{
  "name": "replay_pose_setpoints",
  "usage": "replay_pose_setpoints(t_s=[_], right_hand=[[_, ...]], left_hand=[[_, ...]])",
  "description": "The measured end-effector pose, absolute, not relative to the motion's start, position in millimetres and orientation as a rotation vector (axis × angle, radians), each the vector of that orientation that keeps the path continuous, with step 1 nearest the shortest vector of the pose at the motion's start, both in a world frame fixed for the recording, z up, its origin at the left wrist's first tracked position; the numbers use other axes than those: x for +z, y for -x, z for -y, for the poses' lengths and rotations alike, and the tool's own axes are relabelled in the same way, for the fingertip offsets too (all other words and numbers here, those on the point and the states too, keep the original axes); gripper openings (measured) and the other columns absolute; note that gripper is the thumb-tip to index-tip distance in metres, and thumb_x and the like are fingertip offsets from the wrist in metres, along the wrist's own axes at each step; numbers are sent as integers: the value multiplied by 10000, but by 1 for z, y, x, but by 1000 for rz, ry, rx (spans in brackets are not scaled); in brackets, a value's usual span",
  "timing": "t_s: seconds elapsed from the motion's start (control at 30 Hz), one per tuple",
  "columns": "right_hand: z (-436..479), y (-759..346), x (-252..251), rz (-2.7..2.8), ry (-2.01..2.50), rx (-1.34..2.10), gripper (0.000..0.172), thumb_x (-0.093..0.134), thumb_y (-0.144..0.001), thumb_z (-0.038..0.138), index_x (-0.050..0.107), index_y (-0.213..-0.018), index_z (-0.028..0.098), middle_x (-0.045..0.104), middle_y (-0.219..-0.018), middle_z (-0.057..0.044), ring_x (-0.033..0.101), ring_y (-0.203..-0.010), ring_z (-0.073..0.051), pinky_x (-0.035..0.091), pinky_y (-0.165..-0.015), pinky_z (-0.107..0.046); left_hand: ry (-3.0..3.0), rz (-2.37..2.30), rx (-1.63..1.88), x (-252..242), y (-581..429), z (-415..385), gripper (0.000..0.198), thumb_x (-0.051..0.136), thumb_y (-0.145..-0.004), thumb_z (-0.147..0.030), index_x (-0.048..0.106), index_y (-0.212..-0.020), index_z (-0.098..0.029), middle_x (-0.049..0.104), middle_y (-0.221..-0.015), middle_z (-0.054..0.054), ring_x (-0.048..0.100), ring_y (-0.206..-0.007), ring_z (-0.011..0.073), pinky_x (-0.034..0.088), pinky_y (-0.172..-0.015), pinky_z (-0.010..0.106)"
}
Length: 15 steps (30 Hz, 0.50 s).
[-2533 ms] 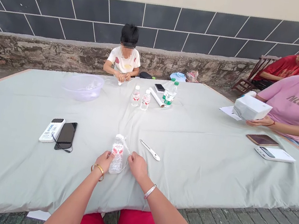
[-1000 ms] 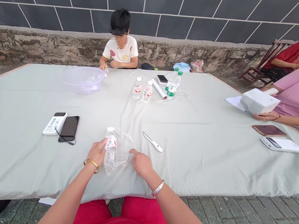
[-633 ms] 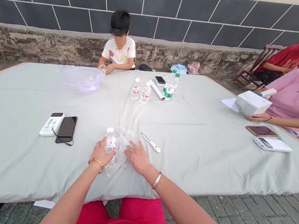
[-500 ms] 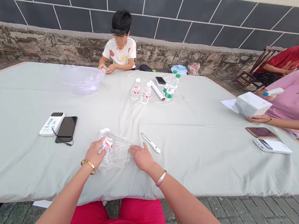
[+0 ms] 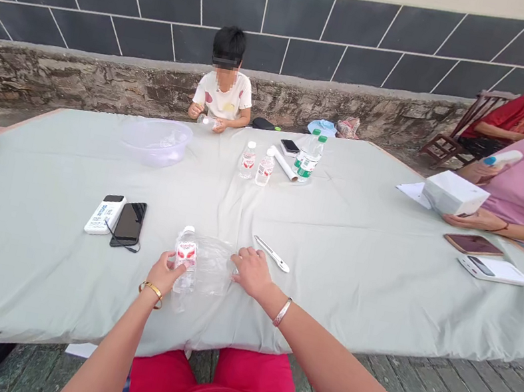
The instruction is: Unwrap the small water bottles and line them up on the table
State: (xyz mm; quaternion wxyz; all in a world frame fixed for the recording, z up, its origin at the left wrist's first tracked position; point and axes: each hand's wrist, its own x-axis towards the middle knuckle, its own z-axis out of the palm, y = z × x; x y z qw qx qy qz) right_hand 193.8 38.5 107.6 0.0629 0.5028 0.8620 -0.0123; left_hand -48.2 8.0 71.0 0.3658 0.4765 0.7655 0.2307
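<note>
A small clear bottle (image 5: 187,254) with a white cap and a red-and-white label lies before me, cap pointing away. My left hand (image 5: 168,273) grips its side, thumb across the label. To its right spreads a crinkled clear plastic bag (image 5: 212,268); whether the bottle is inside or on top of it, I cannot tell. At the bag's right edge, my right hand (image 5: 251,271) has curled fingers closed on the plastic. A white utility knife (image 5: 272,254) rests just beyond that hand.
On the cloth-covered table (image 5: 341,264) are a power bank (image 5: 105,214), a phone (image 5: 129,224), two small bottles (image 5: 256,164), a paper roll (image 5: 284,165), green-capped bottles (image 5: 308,158) and a purple basin (image 5: 152,153). Other people sit around it; one holds a white box (image 5: 455,193).
The bottle's label now faces up more plainly, and the bag lies flatter to its right. My right hand's fingers have curled at the bag's edge. The view has shifted slightly left.
</note>
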Motion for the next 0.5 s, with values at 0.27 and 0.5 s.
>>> replay_pose_setpoints(t_s=[0.27, 0.5], right_hand=[[-43, -181, 113, -2618, -1084, -510, 391, 512, -749, 73, 620, -1098, 212, 664, -1033, -73, 589, -937, -221, 393, -716, -288], [-62, -148, 124, -2419, -1537, -1074, 271, 445, -861, 288, 673, -775, 170, 681, -734, -60, 621, -740, -190, 411, -654, -259]], left_hand=[[-1169, -2002, 672, 63, 45, -14, 302, 406, -842, -419, 521, -999, -188, 607, -747, 30, 587, -617, 168, 443, -543, 264], [-1163, -2012, 711, 65, 42, -11, 278, 283, -856, -340, 398, -626, -235, 552, -620, 1, 548, -557, 153, 397, -520, 255]])
